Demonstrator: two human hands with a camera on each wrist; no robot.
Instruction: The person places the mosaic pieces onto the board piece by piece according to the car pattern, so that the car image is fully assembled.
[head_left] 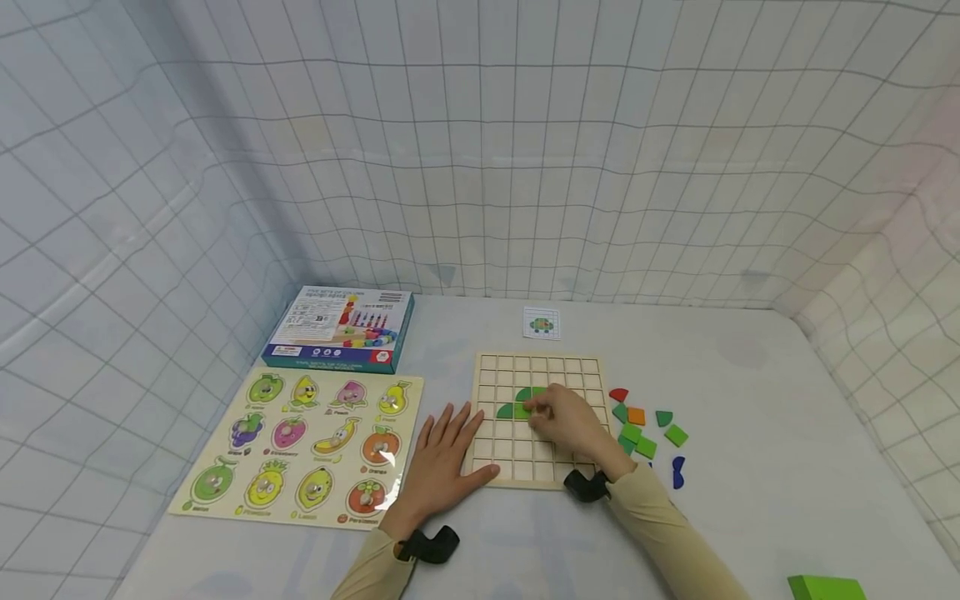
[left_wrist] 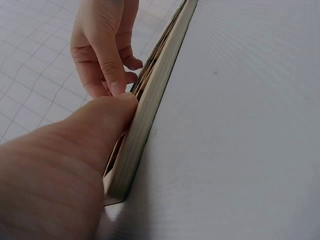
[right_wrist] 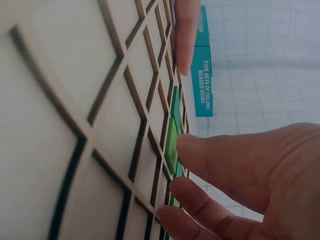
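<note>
Left hand (head_left: 442, 458) lay spread, holding nothing, probably steadying the pale square wooden grid board (head_left: 521, 450) under its thumb; right hand (head_left: 567, 418), fingers bent, touched a light-green square tile (right_wrist: 171, 146), pinch unclear tbh.

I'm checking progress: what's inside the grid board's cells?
Green pieces sit in some cells of the grid board; the right hand covers others, whose contents can't be seen.

Green block (head_left: 827, 588) partly offscreen (bottom edge)
</note>
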